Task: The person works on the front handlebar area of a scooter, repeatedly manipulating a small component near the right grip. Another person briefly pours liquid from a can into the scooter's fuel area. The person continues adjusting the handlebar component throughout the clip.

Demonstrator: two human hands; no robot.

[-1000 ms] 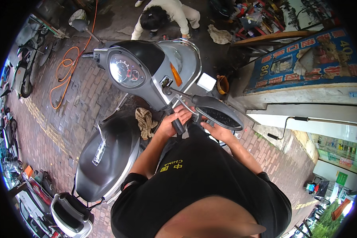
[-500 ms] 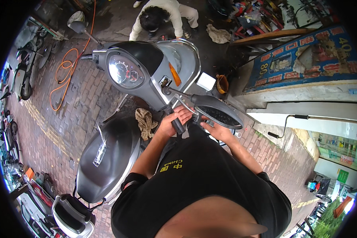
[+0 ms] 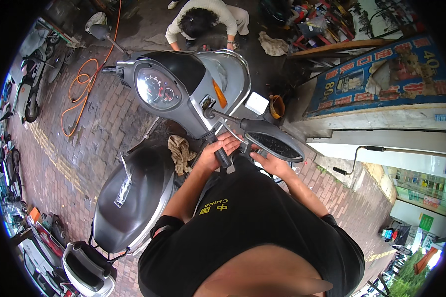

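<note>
A grey scooter (image 3: 183,109) stands in front of me, its round dial (image 3: 158,89) facing up. My left hand (image 3: 214,154) is wrapped around the black handlebar grip (image 3: 222,157), with its fingers showing on the far side, close to the metal lever (image 3: 233,132). To the right, my right hand (image 3: 270,162) is curled just below the black mirror (image 3: 273,146), thumb and forefinger near the lever's end. The mirror and my shirt partly cover that hand, and what its fingers hold cannot be made out.
Across the scooter a person (image 3: 200,22) crouches with both arms reaching down. A brown rag (image 3: 181,153) lies beside the black seat (image 3: 134,193). An orange hose (image 3: 86,94) coils on the paving at left. A blue sign (image 3: 381,74) and a crank handle (image 3: 356,161) are at right.
The crouching person has shifted slightly to the right and their arms have moved. My two hands have stayed almost where they were.
</note>
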